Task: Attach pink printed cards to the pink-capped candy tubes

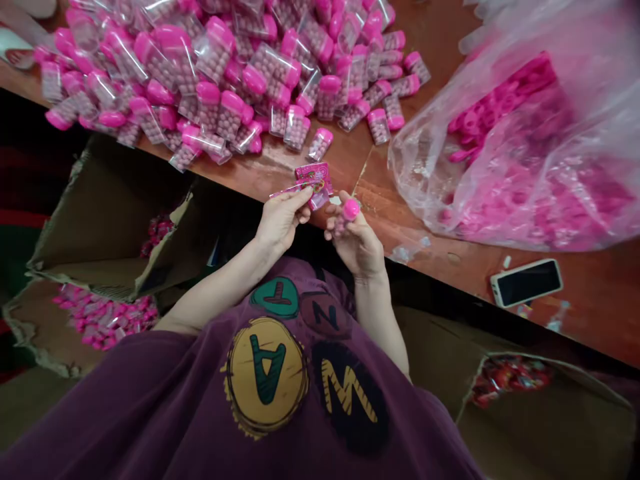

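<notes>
1. Pink cap, clear body: bottle (349, 213) sits tilted in the right hand (364, 248), thumb and fingers closed round it, over the table's (430, 30) front edge.
2. Left hand (280, 223) pinches a printed pink wrapper (314, 175) between thumb and fingers, just beside the bottle. One layer or several, can't tell.
3. Bottle handling: likely light, stiff, slick plastic; small balls inside probably shift and rattle. Should survive a knock; cap fit can't be judged.
4. Bottle hold: sides of the body, below the cap; cap better not used as a handle.
5. Wrapper handling: looks thin, shiny, floppy, probably slippery; likely creases or tears if yanked. Take by an edge, light pinch.
6. Similar bottles lie in a loose pile (270, 73) beyond; outer ones look easiest to pick.
</notes>
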The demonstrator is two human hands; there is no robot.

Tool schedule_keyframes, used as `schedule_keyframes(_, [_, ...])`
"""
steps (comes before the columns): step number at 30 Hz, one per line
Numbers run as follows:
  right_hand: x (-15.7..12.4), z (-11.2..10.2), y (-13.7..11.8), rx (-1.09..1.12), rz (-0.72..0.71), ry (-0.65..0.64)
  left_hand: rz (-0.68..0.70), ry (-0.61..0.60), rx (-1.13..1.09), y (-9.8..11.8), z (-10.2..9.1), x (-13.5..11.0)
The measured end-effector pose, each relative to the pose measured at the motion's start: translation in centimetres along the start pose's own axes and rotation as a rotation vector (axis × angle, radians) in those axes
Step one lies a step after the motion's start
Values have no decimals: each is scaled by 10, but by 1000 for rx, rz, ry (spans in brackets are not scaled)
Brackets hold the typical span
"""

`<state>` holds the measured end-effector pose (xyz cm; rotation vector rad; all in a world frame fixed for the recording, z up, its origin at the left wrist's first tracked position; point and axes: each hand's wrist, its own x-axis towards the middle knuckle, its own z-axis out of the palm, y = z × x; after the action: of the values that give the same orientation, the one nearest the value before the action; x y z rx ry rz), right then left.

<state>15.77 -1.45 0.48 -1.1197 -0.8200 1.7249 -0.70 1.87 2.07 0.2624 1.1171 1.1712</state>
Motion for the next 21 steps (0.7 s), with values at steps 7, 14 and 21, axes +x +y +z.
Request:
schedule_keyframes(7, [-1, -3, 19, -328, -156, 82, -29, 28, 2, -5, 3, 2])
schedule_keyframes(14, [1, 4, 27, -443, -247, 235, -62, 19, 5, -5, 5, -1])
schedule_keyframes(21, [-3, 13, 31, -493, -291, 289, -24, -24, -4, -13, 0, -1])
